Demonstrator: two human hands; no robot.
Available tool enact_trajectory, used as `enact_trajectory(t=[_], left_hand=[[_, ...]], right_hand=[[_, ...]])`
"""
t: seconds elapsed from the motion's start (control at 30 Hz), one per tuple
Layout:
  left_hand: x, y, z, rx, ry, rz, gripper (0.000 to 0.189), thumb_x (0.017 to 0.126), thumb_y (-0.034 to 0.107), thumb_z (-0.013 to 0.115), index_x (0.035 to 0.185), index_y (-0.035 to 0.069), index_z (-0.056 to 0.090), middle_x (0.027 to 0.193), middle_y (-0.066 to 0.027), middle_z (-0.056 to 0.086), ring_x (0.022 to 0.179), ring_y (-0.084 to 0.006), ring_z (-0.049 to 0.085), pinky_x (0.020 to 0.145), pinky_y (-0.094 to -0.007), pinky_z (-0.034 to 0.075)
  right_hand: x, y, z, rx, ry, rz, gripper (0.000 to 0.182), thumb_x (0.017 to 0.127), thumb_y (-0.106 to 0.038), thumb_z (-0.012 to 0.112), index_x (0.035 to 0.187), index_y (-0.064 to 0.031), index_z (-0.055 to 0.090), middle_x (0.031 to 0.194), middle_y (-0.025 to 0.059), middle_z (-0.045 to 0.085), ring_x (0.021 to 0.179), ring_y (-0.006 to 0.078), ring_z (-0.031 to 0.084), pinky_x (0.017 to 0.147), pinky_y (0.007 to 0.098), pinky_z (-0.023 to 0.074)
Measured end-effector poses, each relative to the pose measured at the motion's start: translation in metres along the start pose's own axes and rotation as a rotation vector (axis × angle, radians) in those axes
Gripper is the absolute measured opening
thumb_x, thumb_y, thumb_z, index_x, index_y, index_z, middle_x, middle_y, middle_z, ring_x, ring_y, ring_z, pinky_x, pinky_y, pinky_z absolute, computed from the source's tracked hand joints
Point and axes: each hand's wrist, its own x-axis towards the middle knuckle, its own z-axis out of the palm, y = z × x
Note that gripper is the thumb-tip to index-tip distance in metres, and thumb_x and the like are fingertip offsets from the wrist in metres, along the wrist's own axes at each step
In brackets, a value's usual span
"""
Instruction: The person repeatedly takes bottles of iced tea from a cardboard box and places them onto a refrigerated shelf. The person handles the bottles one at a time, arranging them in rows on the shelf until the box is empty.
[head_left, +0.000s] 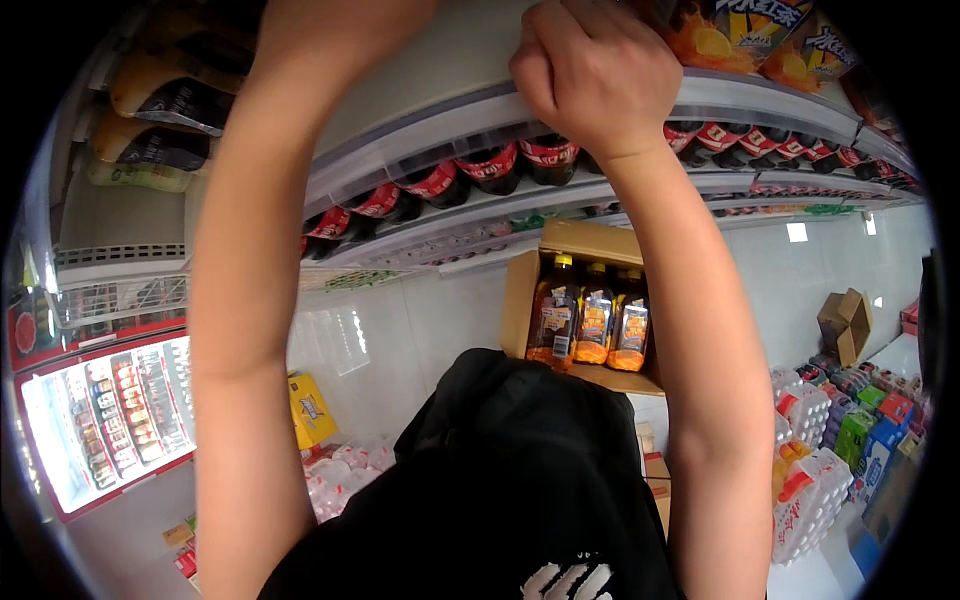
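Observation:
Both my arms reach up to a white store shelf (442, 64). My right hand (600, 71) is over the shelf's front edge with its fingers curled. Its fingertips are turned away, so a grip on anything cannot be made out. Right beside it stand iced tea bottles (720, 37) with orange and lemon labels. My left hand (397, 11) is mostly cut off by the top of the picture, and its fingers are hidden. Below my right hand, an open cardboard box (525, 300) holds several dark tea bottles (592, 315) with yellow caps.
Cola bottles (487, 169) with red labels line the shelf below. Bagged drinks (176, 105) are at the upper left, above a wire basket (127, 296). A lit drinks cooler (112, 420) stands left. Wrapped drink packs (810, 502) and an opened carton (851, 326) are on the right.

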Motion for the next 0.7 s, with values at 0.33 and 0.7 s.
enact_trajectory(t=[0.33, 0.7], left_hand=[[-0.273, 0.12, 0.199, -1.046, -0.511, -0.408, 0.062, 0.094, 0.027, 0.07, 0.147, 0.002, 0.049, 0.138, -0.0223, 0.061, 0.089, -0.0259, 0.069, 0.082, -0.0404, 0.056], [-0.313, 0.173, 0.241, -1.089, -0.813, -0.464, 0.09, 0.098, 0.02, 0.06, 0.164, 0.007, 0.002, 0.159, -0.0273, 0.037, 0.135, -0.0469, 0.049, 0.108, -0.0477, 0.046]], right_hand=[[0.004, 0.005, 0.005, -0.03, 0.154, -0.079, 0.009, 0.071, -0.014, 0.061, 0.078, -0.009, 0.061, 0.076, 0.0097, 0.061, 0.072, 0.0312, 0.059, 0.062, 0.0407, 0.0488], [-0.148, -0.068, -0.058, 0.239, -0.243, 0.235, 0.041, 0.082, -0.016, 0.072, 0.12, -0.005, 0.061, 0.124, 0.0191, 0.054, 0.117, 0.039, 0.048, 0.105, 0.0504, 0.0368]])
